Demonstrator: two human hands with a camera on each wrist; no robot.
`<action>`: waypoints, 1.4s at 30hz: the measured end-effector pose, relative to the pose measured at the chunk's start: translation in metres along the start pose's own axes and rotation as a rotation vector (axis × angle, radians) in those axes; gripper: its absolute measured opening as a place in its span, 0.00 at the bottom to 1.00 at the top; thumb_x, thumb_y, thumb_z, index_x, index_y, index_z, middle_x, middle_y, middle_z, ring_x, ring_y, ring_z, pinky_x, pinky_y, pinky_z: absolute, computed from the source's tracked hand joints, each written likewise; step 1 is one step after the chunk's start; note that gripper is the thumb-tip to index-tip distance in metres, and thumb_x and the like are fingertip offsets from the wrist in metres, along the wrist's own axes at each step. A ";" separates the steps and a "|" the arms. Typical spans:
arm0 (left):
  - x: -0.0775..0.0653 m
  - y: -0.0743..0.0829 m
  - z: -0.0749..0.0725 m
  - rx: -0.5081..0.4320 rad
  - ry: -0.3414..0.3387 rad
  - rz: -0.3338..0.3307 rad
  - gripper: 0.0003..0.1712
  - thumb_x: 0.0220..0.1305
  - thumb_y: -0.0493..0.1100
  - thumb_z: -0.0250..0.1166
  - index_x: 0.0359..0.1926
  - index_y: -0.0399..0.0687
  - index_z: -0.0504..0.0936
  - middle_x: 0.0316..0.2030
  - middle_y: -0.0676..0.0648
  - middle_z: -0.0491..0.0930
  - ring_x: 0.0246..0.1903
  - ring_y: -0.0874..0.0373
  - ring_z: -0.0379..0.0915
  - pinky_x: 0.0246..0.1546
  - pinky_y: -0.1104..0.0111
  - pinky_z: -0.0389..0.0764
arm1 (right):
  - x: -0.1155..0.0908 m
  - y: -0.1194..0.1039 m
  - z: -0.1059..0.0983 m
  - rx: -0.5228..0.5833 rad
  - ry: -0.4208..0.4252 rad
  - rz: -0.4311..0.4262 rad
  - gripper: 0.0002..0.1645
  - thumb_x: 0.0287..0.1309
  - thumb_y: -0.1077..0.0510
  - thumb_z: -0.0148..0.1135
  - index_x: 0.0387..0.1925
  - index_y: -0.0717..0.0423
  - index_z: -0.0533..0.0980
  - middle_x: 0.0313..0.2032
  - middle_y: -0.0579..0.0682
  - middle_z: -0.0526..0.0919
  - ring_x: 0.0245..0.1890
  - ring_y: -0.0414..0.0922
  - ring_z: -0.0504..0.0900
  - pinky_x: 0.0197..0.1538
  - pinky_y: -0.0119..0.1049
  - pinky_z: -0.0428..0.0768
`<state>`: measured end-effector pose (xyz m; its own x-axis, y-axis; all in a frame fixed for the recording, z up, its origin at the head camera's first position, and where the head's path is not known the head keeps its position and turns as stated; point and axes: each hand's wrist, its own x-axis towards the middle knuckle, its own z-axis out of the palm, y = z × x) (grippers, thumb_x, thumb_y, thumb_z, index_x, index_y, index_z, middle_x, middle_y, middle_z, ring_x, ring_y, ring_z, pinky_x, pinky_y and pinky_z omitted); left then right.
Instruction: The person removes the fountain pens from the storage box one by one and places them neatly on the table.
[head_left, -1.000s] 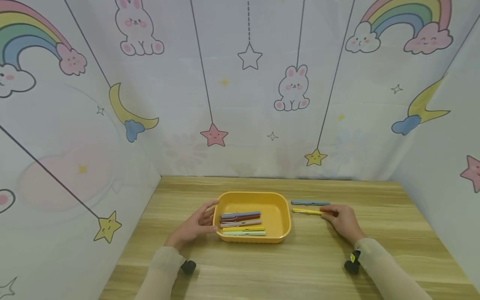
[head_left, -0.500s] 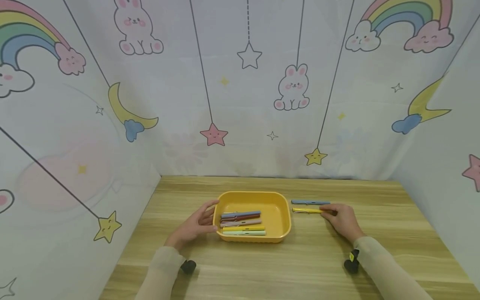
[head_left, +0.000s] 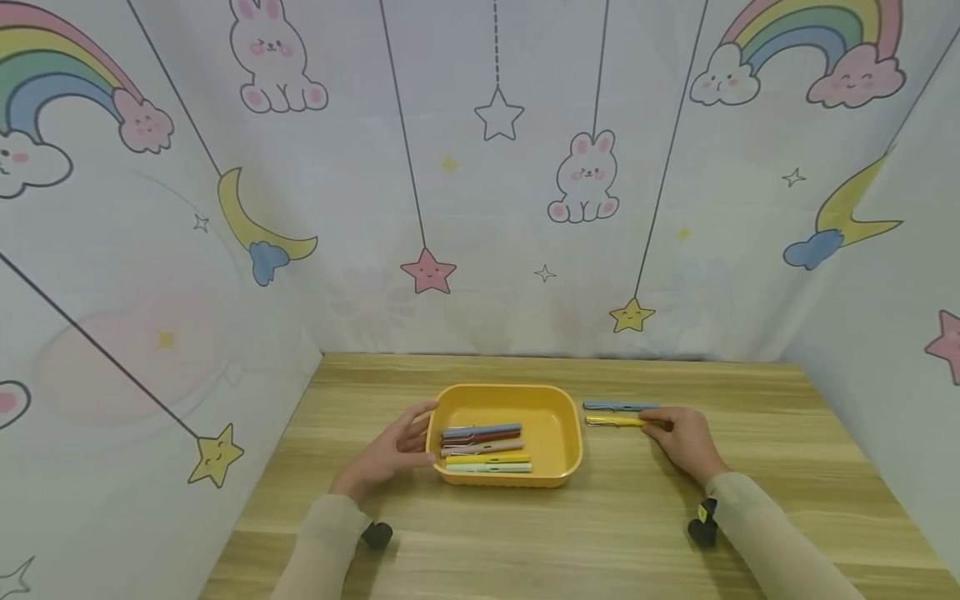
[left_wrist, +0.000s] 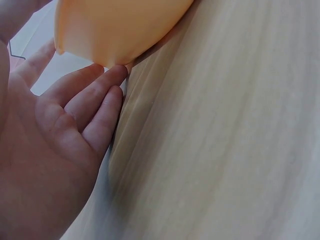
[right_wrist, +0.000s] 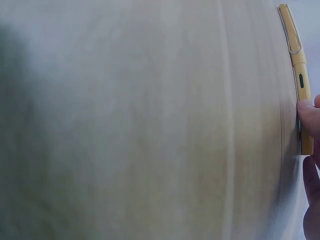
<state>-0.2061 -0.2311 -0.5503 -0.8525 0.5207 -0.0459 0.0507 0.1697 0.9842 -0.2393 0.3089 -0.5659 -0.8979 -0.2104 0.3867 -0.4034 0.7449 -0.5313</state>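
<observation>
A yellow tray [head_left: 555,433] stands mid-table with several capped pens lying side by side in its left half: blue, dark red, pink, yellow and pale green. My left hand [head_left: 386,450] rests against the tray's left end, thumb and fingers spread; in the left wrist view its fingertips [left_wrist: 117,72] touch the outer wall. Right of the tray, my right hand [head_left: 684,442] pinches the tail end of a yellow pen [head_left: 611,421], its clip end pointing at the tray. The right wrist view shows this yellow pen [right_wrist: 300,75] between thumb and finger. Just behind it lies a blue pen [head_left: 618,406].
The wood-grain table [head_left: 517,542] is bounded by a patterned cloth backdrop [head_left: 495,325] behind and light walls at both sides. A dark rounded device [head_left: 377,535] sits by the left wrist and another dark device [head_left: 702,525] by the right.
</observation>
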 end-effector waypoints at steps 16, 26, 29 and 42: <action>-0.001 0.001 0.001 0.013 0.000 0.009 0.50 0.70 0.37 0.71 0.84 0.56 0.51 0.81 0.35 0.54 0.77 0.34 0.58 0.74 0.40 0.61 | -0.001 -0.001 -0.001 -0.018 0.028 -0.040 0.15 0.54 0.69 0.78 0.45 0.60 0.89 0.41 0.58 0.92 0.43 0.60 0.91 0.47 0.58 0.87; 0.001 0.001 0.001 0.003 0.002 0.007 0.51 0.69 0.36 0.71 0.84 0.57 0.52 0.81 0.36 0.54 0.76 0.34 0.60 0.74 0.41 0.61 | -0.001 -0.005 -0.007 0.042 0.066 0.019 0.16 0.57 0.66 0.78 0.48 0.62 0.88 0.44 0.63 0.91 0.46 0.65 0.89 0.48 0.62 0.86; 0.000 0.000 0.001 0.006 0.004 0.003 0.51 0.69 0.37 0.71 0.84 0.57 0.52 0.81 0.36 0.54 0.76 0.35 0.60 0.74 0.41 0.61 | 0.000 -0.007 -0.007 0.067 0.049 0.049 0.17 0.61 0.64 0.76 0.51 0.63 0.87 0.47 0.62 0.90 0.49 0.64 0.88 0.52 0.63 0.84; 0.000 0.002 0.001 -0.004 0.003 0.001 0.51 0.70 0.35 0.70 0.84 0.57 0.51 0.82 0.37 0.53 0.76 0.35 0.60 0.74 0.42 0.63 | 0.019 -0.058 -0.004 0.191 -0.033 0.153 0.25 0.69 0.54 0.71 0.63 0.60 0.82 0.59 0.60 0.85 0.57 0.63 0.85 0.57 0.58 0.84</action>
<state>-0.2054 -0.2297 -0.5489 -0.8539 0.5185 -0.0440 0.0497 0.1653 0.9850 -0.2324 0.2640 -0.5247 -0.9552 -0.1271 0.2673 -0.2852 0.6370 -0.7162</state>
